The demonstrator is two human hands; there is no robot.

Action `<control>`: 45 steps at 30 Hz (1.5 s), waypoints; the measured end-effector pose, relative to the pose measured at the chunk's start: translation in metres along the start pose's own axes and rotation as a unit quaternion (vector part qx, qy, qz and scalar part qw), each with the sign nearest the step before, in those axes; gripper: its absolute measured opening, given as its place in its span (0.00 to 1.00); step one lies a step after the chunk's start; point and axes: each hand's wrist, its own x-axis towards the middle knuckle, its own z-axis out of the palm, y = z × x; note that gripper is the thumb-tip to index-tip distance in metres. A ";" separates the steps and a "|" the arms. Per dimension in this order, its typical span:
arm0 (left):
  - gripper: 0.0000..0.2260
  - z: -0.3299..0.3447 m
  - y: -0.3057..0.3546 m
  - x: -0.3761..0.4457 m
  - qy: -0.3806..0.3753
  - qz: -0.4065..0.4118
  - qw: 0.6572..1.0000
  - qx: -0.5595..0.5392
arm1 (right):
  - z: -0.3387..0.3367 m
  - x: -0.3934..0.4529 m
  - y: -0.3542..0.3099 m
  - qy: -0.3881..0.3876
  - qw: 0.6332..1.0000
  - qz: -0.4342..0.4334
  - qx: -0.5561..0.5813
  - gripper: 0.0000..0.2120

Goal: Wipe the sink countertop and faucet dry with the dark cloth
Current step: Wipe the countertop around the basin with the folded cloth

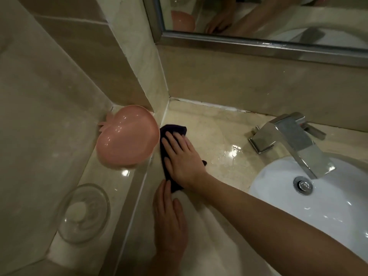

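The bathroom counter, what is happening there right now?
A person is wiping the countertop near the wall corner. The right hand presses flat on the dark cloth, while the left hand lies open on the counter just below it. A wet patch shines between the cloth and the faucet, which is untouched. A pink dish sits on the side ledge.

The right hand hides most of the cloth. The basin and mirror run past the frame's edges.

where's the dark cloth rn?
Head view, left of centre: the dark cloth lies flat on the countertop under the right hand, just right of the pink dish, well left of the faucet.
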 end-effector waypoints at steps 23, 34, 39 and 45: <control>0.22 -0.001 -0.001 0.002 -0.006 0.033 0.999 0.004 | -0.019 -0.148 0.056 0.141 0.938 0.317 -0.013 0.24; 0.18 -0.024 -0.001 -0.010 -0.033 0.001 0.996 -0.086 | -0.060 -0.233 -0.002 0.178 0.908 0.332 0.184 0.15; 0.16 -0.066 -0.018 -0.055 0.048 -0.118 0.983 -0.134 | -0.051 -0.190 -0.069 0.133 0.940 0.181 0.258 0.19; 0.16 -0.078 -0.057 -0.074 0.030 -0.146 0.976 -0.160 | 0.031 -0.168 -0.130 0.046 0.994 0.008 0.095 0.22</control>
